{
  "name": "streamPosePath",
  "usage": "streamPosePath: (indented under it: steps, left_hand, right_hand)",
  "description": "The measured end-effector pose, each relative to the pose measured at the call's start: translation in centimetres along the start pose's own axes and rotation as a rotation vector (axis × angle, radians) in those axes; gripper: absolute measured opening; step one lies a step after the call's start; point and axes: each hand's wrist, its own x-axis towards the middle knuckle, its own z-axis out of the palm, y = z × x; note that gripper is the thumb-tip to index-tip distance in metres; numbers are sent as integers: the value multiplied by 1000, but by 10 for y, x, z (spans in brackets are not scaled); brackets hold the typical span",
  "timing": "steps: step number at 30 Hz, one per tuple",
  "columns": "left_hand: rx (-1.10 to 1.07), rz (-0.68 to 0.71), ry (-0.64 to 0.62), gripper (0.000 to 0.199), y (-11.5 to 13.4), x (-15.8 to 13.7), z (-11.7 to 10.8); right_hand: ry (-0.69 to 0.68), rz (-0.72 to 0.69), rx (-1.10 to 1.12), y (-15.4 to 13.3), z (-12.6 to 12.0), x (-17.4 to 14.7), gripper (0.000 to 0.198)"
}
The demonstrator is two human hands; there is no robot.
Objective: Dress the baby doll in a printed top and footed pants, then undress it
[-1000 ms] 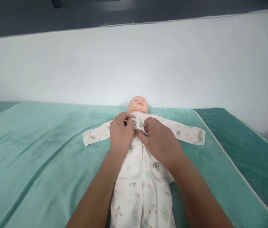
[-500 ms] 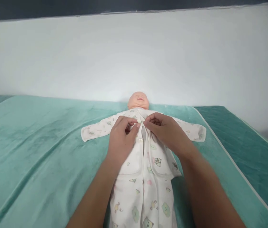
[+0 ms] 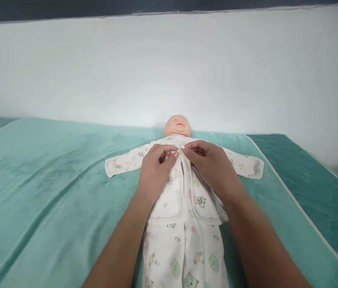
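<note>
A baby doll (image 3: 177, 125) lies on its back, dressed in a white printed jacket (image 3: 164, 202) and matching pants (image 3: 194, 256). At the upper chest a small pale button (image 3: 180, 151) shows between my two hands. My left hand (image 3: 158, 168) pinches the jacket's front edge on the left of that button, thumb and forefinger together. From the right, my right hand (image 3: 209, 162) pinches the opposite front edge close to the button. Lower down, another button (image 3: 181, 175) sits on the left front panel. The jacket fronts below the hands lie nearly edge to edge.
A light green blanket (image 3: 51, 172) with soft folds lies under the doll. Darker green cloth (image 3: 315, 180) extends beyond its pale edge on the right. Behind the doll's head rises a white wall (image 3: 169, 64). Both sleeves (image 3: 123, 163) stretch out sideways.
Both hands stay at the same button, with fingertips slightly shifted. The gap between the jacket fronts below has narrowed. The whole view has moved a little.
</note>
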Motion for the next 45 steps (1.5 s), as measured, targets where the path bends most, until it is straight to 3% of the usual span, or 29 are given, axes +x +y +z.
streamPosePath:
  steps: [17, 32, 40, 45]
  left_hand:
    - [-62, -83, -62, 12, 3, 4, -4]
    - [179, -23, -148, 19, 10, 8, -3]
    - [111, -44, -215, 23, 15, 9, -6]
    - [3, -93, -303, 14, 14, 9, -13]
  right_hand:
    - [-69, 0, 48, 4, -2, 3, 20]
    - [-200, -2, 71, 9, -12, 5, 21]
    - [-219, 4, 0, 4, -7, 4, 21]
    - [-224, -11, -29, 5, -7, 5, 24]
